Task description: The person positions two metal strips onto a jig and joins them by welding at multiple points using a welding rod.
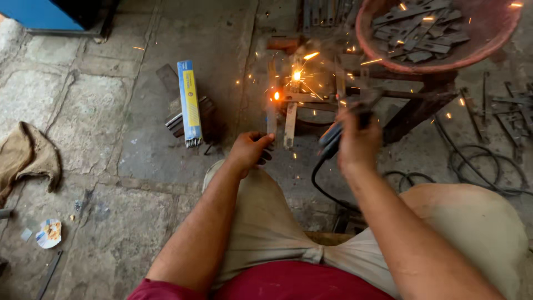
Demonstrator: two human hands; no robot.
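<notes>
welding holder (pixel 333 139) clenched in right hand (pixel 358 141); left hand (pixel 250 151) grips metal strip (pixel 271 119); red basin (pixel 488 33) holds flat metal pieces (pixel 419 30).

Motion-blurred right hand (pixel 358 139) and holder (pixel 333 139); red basin (pixel 383 55) cut off by top edge.

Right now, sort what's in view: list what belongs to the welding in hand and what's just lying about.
In the job:
left hand gripping a metal strip
right hand holding the electrode holder
sparking metal frame

Lying about:
blue and yellow rod box
brown cloth
red bowl of metal pieces
coiled wire
</notes>
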